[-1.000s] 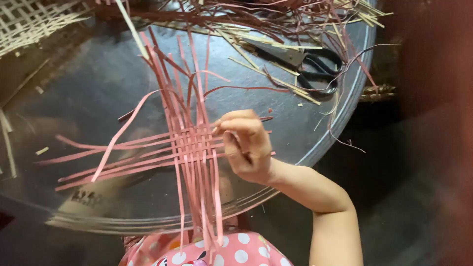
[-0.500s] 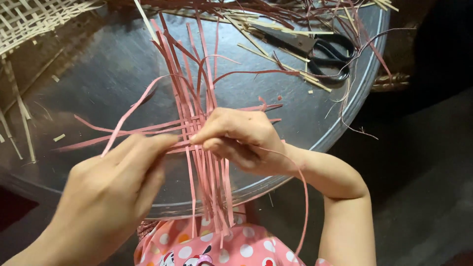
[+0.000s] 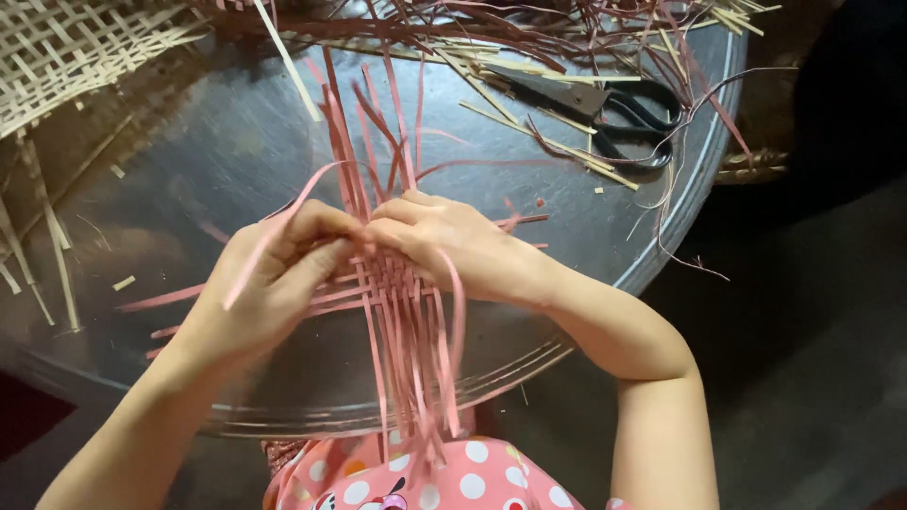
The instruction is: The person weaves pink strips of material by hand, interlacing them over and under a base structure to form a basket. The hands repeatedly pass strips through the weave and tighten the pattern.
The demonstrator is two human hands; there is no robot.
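Pinching flat pink strips (image 3: 397, 293) crossed into a small lattice, left hand (image 3: 274, 279), right hand (image 3: 453, 250), loose ends splaying.

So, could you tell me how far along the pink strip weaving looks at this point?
A small crossed patch of the pink strips is already interlaced on the round tray. The left hand and right hand are both pinching strips at its top edge. Long loose ends on every side remain unwoven; the scissors lie untouched.

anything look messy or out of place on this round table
Yes. Loose pale offcuts lie scattered near the round table edge, and tangled strips half bury the black scissors. Both hands, left hand and right hand, pinch the pink woven strips.
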